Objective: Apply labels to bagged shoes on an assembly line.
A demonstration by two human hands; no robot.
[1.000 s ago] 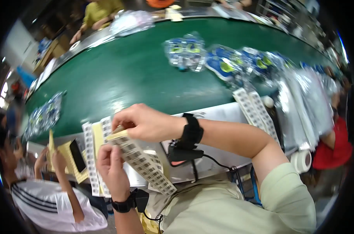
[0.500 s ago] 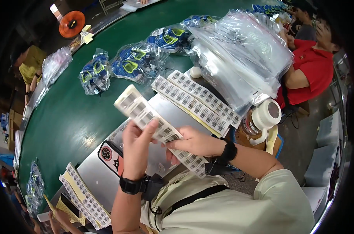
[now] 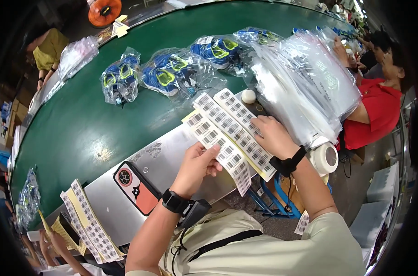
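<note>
My left hand (image 3: 197, 166) is closed on a sheet of barcode labels (image 3: 216, 143), thumb on top. That sheet slants over other barcode label strips (image 3: 229, 122), which lie side by side on the metal surface (image 3: 165, 152). On the right-hand strip rests my right hand (image 3: 277, 138), fingers bent and a little apart at its edge; no lifted strip shows in them. A phone (image 3: 147, 195) in a salmon and black case lies left of my left hand. More label strips (image 3: 89, 221) lie at the near left.
Bagged blue shoes (image 3: 165, 76) stand along the green table (image 3: 80, 152). Clear plastic bags (image 3: 301, 87) are piled at the right, near a white cap (image 3: 248, 96) and a white-lidded jug (image 3: 325, 158). A person in red (image 3: 379, 110) sits beyond. At lower left is another person's arm (image 3: 64, 250).
The label sheet in my left hand has moved right, down over the strips. My right hand has let go of it and reached to the right-hand strip. The view has shifted.
</note>
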